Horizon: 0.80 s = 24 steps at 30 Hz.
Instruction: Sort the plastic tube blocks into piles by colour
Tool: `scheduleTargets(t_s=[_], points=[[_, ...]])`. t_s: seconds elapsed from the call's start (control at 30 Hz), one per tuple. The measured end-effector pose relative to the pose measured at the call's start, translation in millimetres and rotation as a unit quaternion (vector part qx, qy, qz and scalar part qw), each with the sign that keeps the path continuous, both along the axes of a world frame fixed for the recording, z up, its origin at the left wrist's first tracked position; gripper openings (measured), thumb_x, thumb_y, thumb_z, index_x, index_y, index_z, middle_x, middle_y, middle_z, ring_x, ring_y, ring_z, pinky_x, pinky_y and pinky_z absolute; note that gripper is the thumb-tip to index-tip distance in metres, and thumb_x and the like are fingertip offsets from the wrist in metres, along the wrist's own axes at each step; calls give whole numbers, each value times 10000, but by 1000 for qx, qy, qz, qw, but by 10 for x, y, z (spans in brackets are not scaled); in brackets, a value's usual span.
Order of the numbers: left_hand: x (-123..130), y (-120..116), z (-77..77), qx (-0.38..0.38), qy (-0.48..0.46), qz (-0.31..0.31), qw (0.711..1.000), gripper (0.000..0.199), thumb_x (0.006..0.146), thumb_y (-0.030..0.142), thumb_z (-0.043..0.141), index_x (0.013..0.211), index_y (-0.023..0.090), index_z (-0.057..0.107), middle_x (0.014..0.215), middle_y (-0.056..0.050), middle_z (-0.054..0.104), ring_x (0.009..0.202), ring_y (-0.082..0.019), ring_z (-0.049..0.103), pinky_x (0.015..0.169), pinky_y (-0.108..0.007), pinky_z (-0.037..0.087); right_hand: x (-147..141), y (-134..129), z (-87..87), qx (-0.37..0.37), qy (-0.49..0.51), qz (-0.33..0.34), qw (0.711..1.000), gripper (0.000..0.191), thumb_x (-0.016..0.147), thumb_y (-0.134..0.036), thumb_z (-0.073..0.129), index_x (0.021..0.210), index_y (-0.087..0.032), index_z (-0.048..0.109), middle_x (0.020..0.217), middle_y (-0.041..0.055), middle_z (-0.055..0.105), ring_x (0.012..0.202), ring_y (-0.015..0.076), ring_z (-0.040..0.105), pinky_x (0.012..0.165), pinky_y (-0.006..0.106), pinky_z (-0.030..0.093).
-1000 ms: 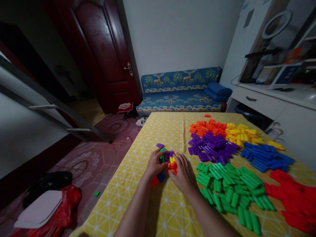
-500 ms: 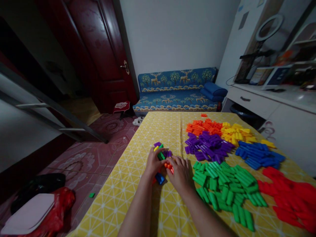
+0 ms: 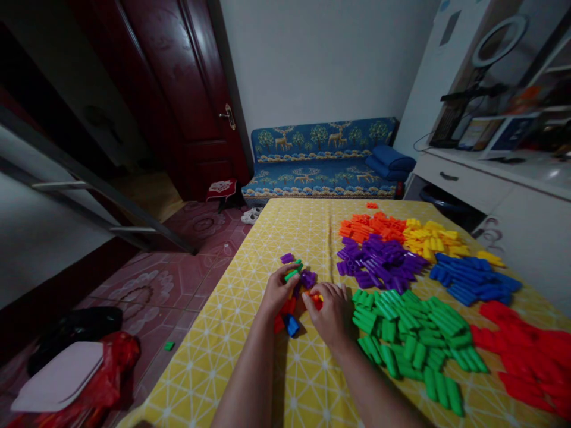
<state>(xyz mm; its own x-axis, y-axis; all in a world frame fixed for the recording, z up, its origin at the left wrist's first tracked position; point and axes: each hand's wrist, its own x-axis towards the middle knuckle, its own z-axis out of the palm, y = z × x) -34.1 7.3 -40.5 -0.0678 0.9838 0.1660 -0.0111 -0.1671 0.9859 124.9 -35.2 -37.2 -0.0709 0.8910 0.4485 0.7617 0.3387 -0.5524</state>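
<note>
My left hand pinches a green plastic building block between thumb and fingers. Just to its right, my right hand is curled round an orange block, and its fingers cover part of it. A speck of yellow shows by the orange. Between and beyond the hands lie a purple block and, farther off, another purple block. A blue block and a red block rest on the cloth near my left wrist, the red one partly hidden.
Sorted block piles lie on the right of the yellow tablecloth: green, purple, orange, yellow, blue and red. A lone green block is on the floor at left.
The yellow block that showed at my left fingertips is no longer visible there. My left hand has lifted slightly off the purple pieces, uncovering more blocks. The view has shifted a little.
</note>
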Motion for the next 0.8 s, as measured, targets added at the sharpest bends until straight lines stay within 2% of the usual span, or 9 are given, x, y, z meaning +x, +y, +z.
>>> scheduleTargets(t_s=[0.07, 0.17, 0.33, 0.43, 0.5, 0.57, 0.67, 0.73, 0.8], points=[[16, -15, 38, -6, -25, -5, 1000, 364, 834, 437, 659, 1042, 150, 742, 1109, -138, 718, 1068, -263, 652, 963, -397, 495, 18, 11, -3, 12, 15, -2, 1000, 225, 932, -392, 524, 898, -209, 651, 955, 55, 689, 965, 221, 583, 986, 396, 334], [32, -14, 38, -10, -53, 18, 998, 381, 798, 471, 692, 982, 141, 742, 1050, -126, 731, 973, -247, 683, 885, -362, 531, 19, 43, -43, 52, 7, -8, 999, 318, 960, -357, 460, 1183, -194, 616, 1214, 99, 647, 1124, 249, 559, 992, 413, 363], [48, -13, 37, 26, -82, 3, 996, 456, 739, 371, 778, 1132, 173, 656, 1173, -114, 683, 976, -224, 677, 825, -306, 541, -41, 56, -112, 67, -31, 20, 997, 538, 952, -368, 476, 1457, -201, 394, 1489, 124, 449, 1370, 310, 394, 1100, 535, 311], [64, -62, 110, 33, -93, -39, 994, 476, 719, 344, 802, 1132, 177, 635, 1086, -91, 699, 941, -214, 677, 801, -291, 535, -58, 42, -123, 82, 15, 63, 995, 638, 965, -339, 460, 1540, -208, 215, 1526, 123, 399, 1399, 278, 375, 1108, 503, 354], [78, -105, 164, 15, -93, -71, 993, 470, 695, 340, 823, 1097, 164, 653, 1020, -83, 714, 904, -209, 680, 796, -288, 528, -47, 38, -123, 88, 67, 77, 991, 610, 981, -308, 430, 1540, -214, 208, 1500, 126, 434, 1364, 248, 432, 1081, 455, 408], [93, -143, 207, -11, -85, -100, 991, 457, 689, 349, 828, 1072, 147, 683, 1022, -98, 726, 916, -218, 683, 824, -296, 520, -24, 36, -116, 77, 124, 72, 987, 515, 987, -300, 421, 1486, -212, 326, 1433, 127, 513, 1294, 228, 513, 1034, 409, 461], [113, -179, 247, -35, -70, -141, 987, 458, 729, 396, 793, 1096, 138, 704, 1086, -127, 730, 975, -245, 683, 886, -331, 509, 9, 23, -88, 42, 200, 35, 978, 335, 972, -322, 460, 1270, -188, 537, 1214, 118, 663, 1092, 215, 645, 907, 356, 535], [117, -185, 261, -29, -61, -152, 986, 439, 767, 420, 753, 1104, 143, 708, 1119, -132, 725, 1015, -254, 674, 927, -349, 495, 18, 7, -68, 21, 232, 17, 972, 237, 952, -335, 495, 1108, -186, 592, 1021, 91, 714, 918, 200, 688, 801, 322, 558], [109, -175, 264, -10, -43, -130, 991, 396, 799, 435, 713, 1074, 150, 717, 1108, -123, 726, 1030, -253, 666, 941, -354, 488, 19, -10, -58, 9, 244, 13, 970, 184, 935, -340, 520, 1016, -191, 592, 885, 60, 708, 796, 185, 684, 720, 296, 555]])
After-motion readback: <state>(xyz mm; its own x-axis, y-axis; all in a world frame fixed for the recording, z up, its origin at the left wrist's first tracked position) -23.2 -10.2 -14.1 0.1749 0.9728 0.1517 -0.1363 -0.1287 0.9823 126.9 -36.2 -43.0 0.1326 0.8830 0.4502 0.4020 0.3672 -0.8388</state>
